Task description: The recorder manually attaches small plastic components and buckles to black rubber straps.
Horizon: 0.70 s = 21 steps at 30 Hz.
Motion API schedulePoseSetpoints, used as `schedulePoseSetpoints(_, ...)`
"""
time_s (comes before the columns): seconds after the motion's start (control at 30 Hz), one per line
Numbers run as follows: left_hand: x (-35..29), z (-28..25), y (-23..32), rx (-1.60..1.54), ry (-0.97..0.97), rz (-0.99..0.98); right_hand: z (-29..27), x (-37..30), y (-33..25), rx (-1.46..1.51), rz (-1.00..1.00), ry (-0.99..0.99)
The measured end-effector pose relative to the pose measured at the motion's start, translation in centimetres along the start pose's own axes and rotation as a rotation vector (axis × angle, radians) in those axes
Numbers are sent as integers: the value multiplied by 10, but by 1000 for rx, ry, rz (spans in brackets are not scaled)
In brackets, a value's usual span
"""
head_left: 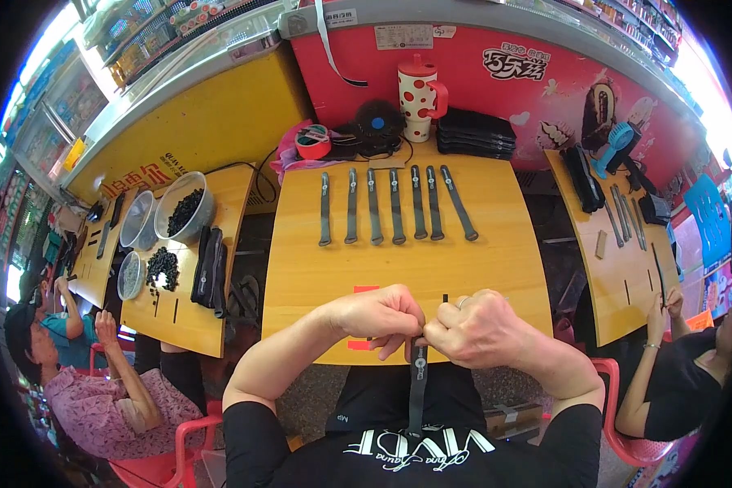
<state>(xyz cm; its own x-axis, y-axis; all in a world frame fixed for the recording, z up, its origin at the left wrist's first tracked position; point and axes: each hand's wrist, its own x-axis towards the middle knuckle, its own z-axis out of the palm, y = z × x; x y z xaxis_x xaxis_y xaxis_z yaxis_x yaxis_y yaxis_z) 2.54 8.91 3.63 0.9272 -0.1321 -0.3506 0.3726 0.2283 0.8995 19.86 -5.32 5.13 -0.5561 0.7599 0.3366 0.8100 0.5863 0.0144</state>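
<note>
Two hands meet at the near edge of the yellow surface (398, 260), the landmark for what follows. Behind its far edge, a red freezer front (496, 81) carries a pictorial sign of ice creams and a pale rectangular label near its top. On the far half lie seven dark straps (390, 203) side by side, presumably set apart for easy counting. Near the far edge stands a white, red-dotted cup (419, 98). At the near edge, left hand (378, 313) and right hand (476, 325) each keep a clenched grip on one hanging strap (417, 382), pinching its top end close for fine work.
</note>
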Motion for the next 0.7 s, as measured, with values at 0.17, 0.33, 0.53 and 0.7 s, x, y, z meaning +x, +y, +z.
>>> schedulePoseSetpoints(0.17,-2,8,4,78,86,-77,5,-8,-4,-159,-67,71)
schedulePoseSetpoints(0.33,-3,9,1,95,64,-67,9,-16,-8,-250,-112,186)
schedulePoseSetpoints(0.53,-3,12,1,1,190,144,20,-16,7,-267,-5,325)
schedulePoseSetpoints(0.7,-1,11,-4,-26,303,156,18,-8,14,-223,1,309)
